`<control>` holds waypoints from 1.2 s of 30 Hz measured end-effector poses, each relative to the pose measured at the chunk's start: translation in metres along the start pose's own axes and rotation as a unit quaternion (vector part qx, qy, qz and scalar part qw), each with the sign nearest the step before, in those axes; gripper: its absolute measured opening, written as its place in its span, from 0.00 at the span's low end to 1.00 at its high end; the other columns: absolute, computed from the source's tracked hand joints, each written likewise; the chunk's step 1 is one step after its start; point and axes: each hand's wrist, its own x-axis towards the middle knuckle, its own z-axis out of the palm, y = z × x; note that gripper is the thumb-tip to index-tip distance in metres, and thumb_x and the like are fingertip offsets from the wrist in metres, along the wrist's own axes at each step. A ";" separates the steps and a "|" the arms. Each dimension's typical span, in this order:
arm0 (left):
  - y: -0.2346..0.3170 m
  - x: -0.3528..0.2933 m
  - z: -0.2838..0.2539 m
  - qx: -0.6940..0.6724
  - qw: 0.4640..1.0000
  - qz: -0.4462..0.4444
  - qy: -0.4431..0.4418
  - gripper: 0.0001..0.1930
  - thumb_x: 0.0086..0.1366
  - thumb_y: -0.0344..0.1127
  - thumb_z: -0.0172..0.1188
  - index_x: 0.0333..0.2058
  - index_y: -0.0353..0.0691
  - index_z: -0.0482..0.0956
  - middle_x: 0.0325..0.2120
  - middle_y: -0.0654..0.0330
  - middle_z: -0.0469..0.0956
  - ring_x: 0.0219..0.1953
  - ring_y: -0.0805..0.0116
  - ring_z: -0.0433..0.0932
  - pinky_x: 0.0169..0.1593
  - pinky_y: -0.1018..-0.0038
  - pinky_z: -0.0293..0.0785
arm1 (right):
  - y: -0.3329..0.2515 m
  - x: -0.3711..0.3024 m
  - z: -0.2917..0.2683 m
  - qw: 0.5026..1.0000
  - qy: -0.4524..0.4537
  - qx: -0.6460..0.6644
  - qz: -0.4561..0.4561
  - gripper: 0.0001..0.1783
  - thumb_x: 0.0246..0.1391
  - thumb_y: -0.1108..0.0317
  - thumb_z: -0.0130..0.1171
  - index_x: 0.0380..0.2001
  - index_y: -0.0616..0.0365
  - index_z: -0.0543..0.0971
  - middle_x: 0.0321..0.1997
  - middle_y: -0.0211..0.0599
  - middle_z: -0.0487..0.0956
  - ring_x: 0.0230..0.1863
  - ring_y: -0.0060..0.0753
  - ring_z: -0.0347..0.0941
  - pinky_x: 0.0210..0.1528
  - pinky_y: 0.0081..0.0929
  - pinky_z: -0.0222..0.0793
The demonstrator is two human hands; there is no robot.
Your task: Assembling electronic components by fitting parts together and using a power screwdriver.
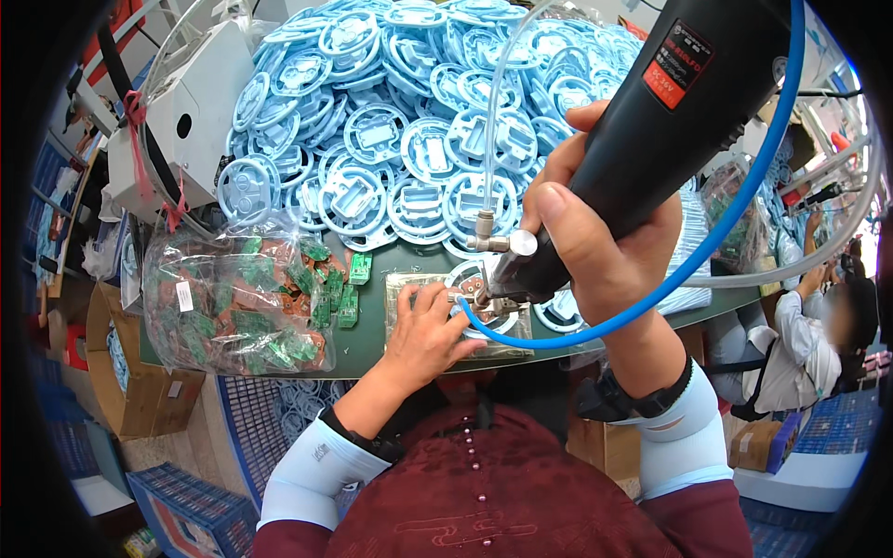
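My right hand is wrapped round a black power screwdriver with metal fittings and a blue hose at its nose. Its nose slants down to a light blue round plastic housing, partly hidden by the tool and my fingers. Something brown, perhaps a circuit board, shows inside that housing. Underneath lies a flat yellowish fixture at the table's near edge. My left hand rests on the fixture's left side with fingers apart, fingertips close to the housing and the tool's tip. Whether they touch the housing I cannot tell.
A large heap of light blue round housings covers the table's back. On the left lie a clear bag of green and brown circuit boards and several loose boards. A white machine stands behind them. Another person sits at right.
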 end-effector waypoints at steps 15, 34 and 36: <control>0.006 -0.003 0.007 0.023 1.000 0.005 0.002 0.20 0.52 0.48 0.71 0.40 0.45 0.82 0.48 0.60 0.75 0.58 0.57 0.67 0.59 0.52 0.57 | 0.013 -0.034 -0.001 0.989 0.099 0.103 -0.043 0.24 0.52 0.79 0.55 0.54 0.63 0.64 0.29 0.38 0.74 0.27 0.28 0.73 0.34 0.28 0.73; -0.006 0.008 0.011 -0.068 0.997 -0.014 -0.016 0.25 0.49 0.51 0.75 0.42 0.45 0.79 0.57 0.53 0.76 0.66 0.48 0.65 0.65 0.42 0.58 | 0.003 0.002 -0.005 0.999 0.012 -0.038 -0.020 0.23 0.55 0.77 0.58 0.54 0.66 0.66 0.29 0.36 0.74 0.29 0.25 0.75 0.35 0.24 0.70; -0.006 0.009 0.010 -0.065 0.998 -0.015 -0.020 0.25 0.49 0.51 0.75 0.42 0.45 0.79 0.57 0.54 0.76 0.66 0.49 0.65 0.65 0.43 0.58 | 0.008 0.003 -0.008 0.999 0.006 -0.043 -0.025 0.23 0.55 0.77 0.58 0.54 0.66 0.67 0.30 0.36 0.75 0.29 0.24 0.75 0.35 0.24 0.70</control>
